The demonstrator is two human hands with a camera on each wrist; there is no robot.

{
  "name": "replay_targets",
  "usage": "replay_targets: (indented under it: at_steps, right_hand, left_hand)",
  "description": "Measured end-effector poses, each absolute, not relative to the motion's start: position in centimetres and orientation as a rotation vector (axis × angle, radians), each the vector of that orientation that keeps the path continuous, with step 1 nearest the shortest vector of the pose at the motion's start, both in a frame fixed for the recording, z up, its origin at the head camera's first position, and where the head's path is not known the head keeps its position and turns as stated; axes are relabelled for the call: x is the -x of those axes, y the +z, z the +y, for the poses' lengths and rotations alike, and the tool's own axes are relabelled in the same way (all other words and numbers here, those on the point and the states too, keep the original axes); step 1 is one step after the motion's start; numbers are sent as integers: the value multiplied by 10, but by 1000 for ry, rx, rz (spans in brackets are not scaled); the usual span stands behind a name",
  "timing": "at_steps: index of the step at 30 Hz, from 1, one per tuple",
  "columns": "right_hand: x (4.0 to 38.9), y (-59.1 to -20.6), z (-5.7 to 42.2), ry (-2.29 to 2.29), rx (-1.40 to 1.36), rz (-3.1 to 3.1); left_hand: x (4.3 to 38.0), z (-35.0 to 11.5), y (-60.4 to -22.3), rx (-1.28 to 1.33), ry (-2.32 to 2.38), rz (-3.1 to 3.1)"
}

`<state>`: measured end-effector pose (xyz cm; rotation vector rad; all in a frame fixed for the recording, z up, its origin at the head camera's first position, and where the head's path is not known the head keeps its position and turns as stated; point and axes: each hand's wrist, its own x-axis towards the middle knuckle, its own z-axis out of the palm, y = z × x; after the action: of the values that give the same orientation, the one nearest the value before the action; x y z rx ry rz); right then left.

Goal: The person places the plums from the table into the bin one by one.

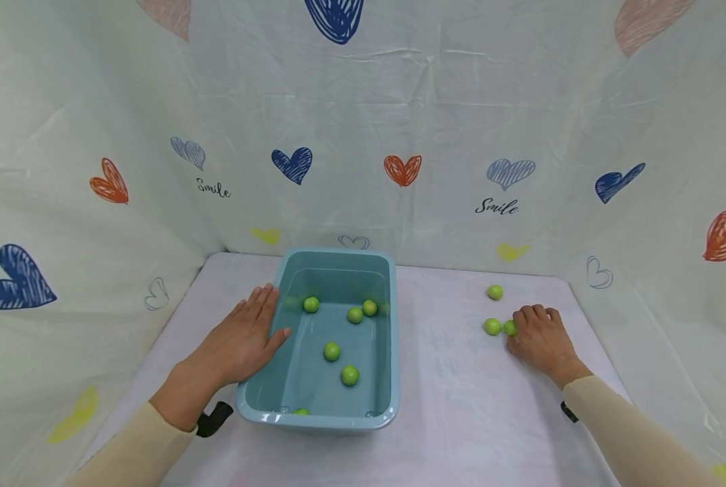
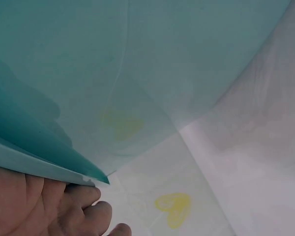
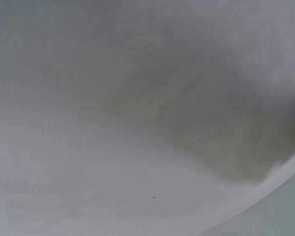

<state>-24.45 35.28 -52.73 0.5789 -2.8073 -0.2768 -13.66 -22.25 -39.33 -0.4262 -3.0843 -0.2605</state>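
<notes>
Head view: backdrop [image 1: 363, 122] reads "Smile" [image 1: 496, 207] twice.

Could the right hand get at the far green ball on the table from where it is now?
Probably yes. The right hand rests by two balls, and the far ball lies alone on the table just beyond them, with nothing between. The tub sits well to the side.
</notes>
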Motion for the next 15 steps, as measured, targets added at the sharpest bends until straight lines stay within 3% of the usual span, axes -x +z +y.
replay_targets:
  at_steps: [15]
  right_hand:
    - [249,-523,356,-290,-521,-2811]
  left_hand:
    - [136,-223,-392,443,-252,-3068]
